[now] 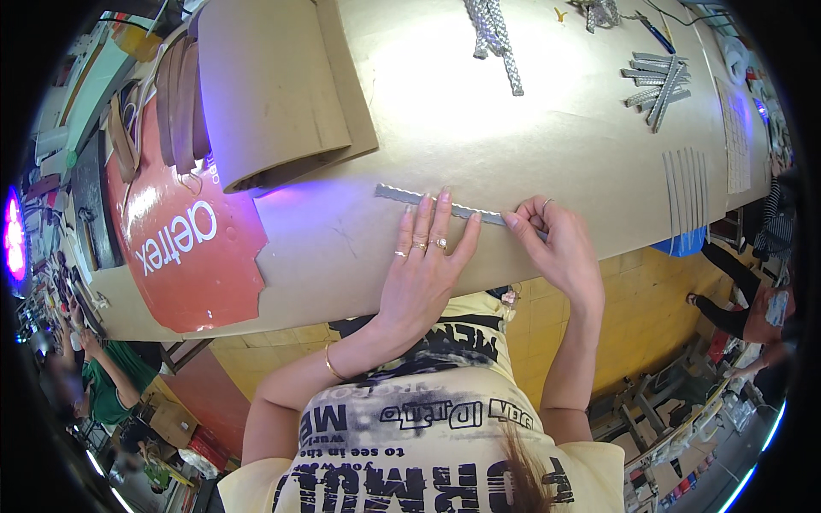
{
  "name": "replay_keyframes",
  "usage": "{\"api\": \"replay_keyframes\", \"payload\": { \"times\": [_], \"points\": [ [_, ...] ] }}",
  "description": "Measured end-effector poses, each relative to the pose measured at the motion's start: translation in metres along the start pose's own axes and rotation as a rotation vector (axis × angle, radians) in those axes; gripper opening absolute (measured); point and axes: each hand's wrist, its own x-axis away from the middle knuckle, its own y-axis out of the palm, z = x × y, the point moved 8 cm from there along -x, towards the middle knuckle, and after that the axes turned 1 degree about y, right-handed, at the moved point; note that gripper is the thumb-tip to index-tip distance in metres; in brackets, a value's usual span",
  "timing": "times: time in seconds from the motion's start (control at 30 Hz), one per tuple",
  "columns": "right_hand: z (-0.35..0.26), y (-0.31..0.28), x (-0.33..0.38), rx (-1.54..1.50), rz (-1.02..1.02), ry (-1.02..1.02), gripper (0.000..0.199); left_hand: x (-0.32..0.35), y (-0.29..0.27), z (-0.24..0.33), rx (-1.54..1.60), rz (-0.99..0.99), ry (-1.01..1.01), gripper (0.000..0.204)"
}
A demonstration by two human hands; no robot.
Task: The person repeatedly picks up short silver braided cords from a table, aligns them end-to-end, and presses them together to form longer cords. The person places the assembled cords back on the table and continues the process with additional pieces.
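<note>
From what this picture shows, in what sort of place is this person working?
Probably a workshop or small factory, perhaps for straps or leather-like goods. The worktable bears a pile of grey strips, a rolled brown sheet and brown straps, and another person in green is in view.

Yellow floor tiles (637, 295) lie below the tan table (564, 154).

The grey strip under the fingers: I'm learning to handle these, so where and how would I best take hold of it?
Probably pinch the grey strip by its left end, coming in from the left. It is long and narrow, and that end juts out uncovered past the fingertips of the left hand; the right hand pinches it near the other end.
</note>
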Motion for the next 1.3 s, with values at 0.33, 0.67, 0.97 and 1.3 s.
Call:
{"api": "replay_keyframes", "payload": {
  "times": [0.33,0.67,0.97,1.3],
  "points": [
    [-0.005,-0.002,0.001,-0.006,0.096,-0.050,0.023,-0.005,0.003,0.011,-0.080,0.019,-0.023,0.067],
    [0.022,-0.008,0.021,-0.136,0.132,0.103,0.022,-0.003,0.002,0.010,0.081,0.030,-0.046,0.069],
    [0.030,-0.009,0.024,-0.277,0.234,0.054,0.022,-0.006,0.002,0.013,0.205,-0.048,0.044,0.070],
    [0.024,-0.013,0.020,-0.164,0.216,0.052,0.022,-0.009,0.008,0.026,0.020,-0.025,0.025,0.077]
  ]
}}
